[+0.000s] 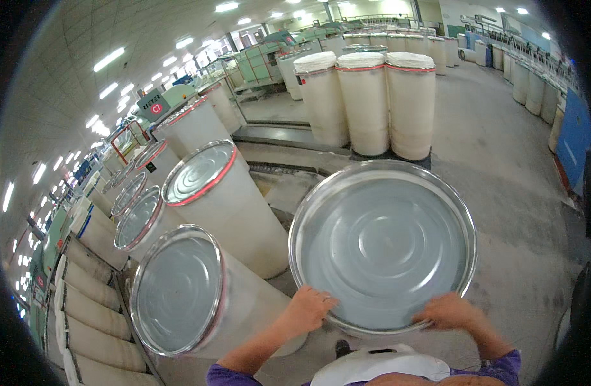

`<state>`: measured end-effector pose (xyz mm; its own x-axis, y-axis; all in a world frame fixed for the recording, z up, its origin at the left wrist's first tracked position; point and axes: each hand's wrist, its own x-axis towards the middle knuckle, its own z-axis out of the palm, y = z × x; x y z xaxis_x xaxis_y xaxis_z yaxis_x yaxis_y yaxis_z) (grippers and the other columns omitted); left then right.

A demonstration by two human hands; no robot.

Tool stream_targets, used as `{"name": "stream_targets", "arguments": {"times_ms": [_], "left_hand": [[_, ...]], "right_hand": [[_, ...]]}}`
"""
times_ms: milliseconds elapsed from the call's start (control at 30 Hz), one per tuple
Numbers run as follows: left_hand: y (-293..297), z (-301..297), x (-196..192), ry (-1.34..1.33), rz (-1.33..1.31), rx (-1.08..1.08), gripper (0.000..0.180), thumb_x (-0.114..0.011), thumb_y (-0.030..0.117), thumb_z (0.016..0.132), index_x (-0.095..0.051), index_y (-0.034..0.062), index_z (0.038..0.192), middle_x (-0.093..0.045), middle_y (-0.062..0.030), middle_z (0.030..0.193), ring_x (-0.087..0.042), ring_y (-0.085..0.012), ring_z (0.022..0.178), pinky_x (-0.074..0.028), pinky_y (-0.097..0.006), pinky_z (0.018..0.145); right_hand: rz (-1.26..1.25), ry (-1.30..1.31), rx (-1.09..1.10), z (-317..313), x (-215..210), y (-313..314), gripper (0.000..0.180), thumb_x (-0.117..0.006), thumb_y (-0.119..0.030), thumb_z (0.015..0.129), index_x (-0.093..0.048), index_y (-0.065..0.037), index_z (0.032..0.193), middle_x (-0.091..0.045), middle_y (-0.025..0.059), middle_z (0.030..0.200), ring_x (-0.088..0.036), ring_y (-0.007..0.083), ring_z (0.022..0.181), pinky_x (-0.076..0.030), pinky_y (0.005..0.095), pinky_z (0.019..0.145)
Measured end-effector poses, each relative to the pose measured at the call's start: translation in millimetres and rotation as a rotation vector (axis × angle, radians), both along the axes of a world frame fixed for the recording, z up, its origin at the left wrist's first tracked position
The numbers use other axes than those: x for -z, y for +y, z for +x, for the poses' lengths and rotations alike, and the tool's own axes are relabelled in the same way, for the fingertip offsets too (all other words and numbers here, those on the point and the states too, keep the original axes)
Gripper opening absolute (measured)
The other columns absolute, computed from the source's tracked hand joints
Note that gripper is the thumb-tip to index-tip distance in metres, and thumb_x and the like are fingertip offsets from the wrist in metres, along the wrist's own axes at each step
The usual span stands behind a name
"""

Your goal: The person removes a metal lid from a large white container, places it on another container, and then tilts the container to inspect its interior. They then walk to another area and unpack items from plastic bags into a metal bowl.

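Note:
Right in front of me stands a large round sliver can (382,241) with a shiny metal rim and a grey ringed disc inside, near its top. My left hand (311,305) is closed over the near left part of the rim. On the near right part, my right hand (451,311) has its fingers curled over the same rim, a little blurred. Another sliver can (180,293), pale-walled with a grey disc in its top, stands just left of my left forearm.
More red-banded cans (202,172) form a row to the left. Ahead stand three tall cans (356,106) topped with white sliver. Green machines (260,64) lie beyond at far left. Grey floor (495,161) runs along the right, beside a blue panel (575,141).

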<state>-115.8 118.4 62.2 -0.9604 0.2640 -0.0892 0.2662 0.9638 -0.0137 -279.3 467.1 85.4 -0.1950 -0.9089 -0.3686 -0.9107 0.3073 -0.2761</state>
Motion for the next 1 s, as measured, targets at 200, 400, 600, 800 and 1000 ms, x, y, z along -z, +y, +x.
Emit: {"name": "stream_targets", "arguments": {"times_ms": [200,400,600,800,1000], "left_hand": [[177.9,-46.5,-7.3,0.050,0.359,0.209,0.060,-0.070,0.023,0.079,-0.051,0.0138,0.135,-0.055,-0.0076,0.134,-0.054,-0.0243,0.120,-0.038,-0.042,0.104],[199.8,-100.4,-31.9,-0.039,0.015,0.048,0.070,-0.078,0.029,0.070,-0.052,0.0130,0.133,-0.052,-0.0091,0.137,-0.049,-0.0248,0.126,-0.036,-0.045,0.106],[195.9,-161.8,-25.9,0.044,-0.079,-0.033,0.056,-0.080,0.022,0.063,-0.064,0.0176,0.117,-0.064,-0.0011,0.123,-0.060,-0.0211,0.111,-0.043,-0.039,0.099],[244.3,-231.5,5.1,0.176,0.063,0.014,0.031,-0.072,0.010,0.060,-0.066,0.0128,0.090,-0.066,-0.0002,0.082,-0.062,-0.0234,0.077,-0.048,-0.038,0.073],[285.5,-316.1,12.6,0.324,0.126,-0.089,0.023,-0.069,0.012,0.061,-0.067,0.0113,0.084,-0.069,-0.0004,0.085,-0.064,-0.0212,0.077,-0.047,-0.036,0.070]], "right_hand": [[-0.192,0.376,0.261,-113.4,-0.5,154.2,0.046,-0.080,-0.026,0.071,-0.065,-0.020,0.114,-0.065,0.0056,0.107,-0.058,0.0263,0.111,-0.044,0.0450,0.096],[-0.405,0.145,0.000,-102.1,-8.7,220.3,0.056,-0.080,-0.026,0.071,-0.060,-0.008,0.120,-0.057,0.0136,0.122,-0.052,0.0302,0.121,-0.040,0.0457,0.105],[-0.206,0.209,0.120,-131.1,11.8,235.9,0.049,-0.078,-0.035,0.074,-0.065,-0.018,0.117,-0.059,0.0053,0.128,-0.057,0.0234,0.118,-0.054,0.0404,0.086],[-0.233,0.166,-0.020,-280.6,10.6,287.3,0.045,-0.078,-0.038,0.072,-0.068,-0.021,0.113,-0.062,-0.0025,0.126,-0.057,0.0205,0.119,-0.052,0.0386,0.090],[-0.245,0.138,-0.120,-421.2,7.8,292.6,0.036,-0.077,-0.035,0.074,-0.070,-0.018,0.106,-0.067,-0.0021,0.114,-0.061,0.0222,0.109,-0.051,0.0390,0.085]]}}
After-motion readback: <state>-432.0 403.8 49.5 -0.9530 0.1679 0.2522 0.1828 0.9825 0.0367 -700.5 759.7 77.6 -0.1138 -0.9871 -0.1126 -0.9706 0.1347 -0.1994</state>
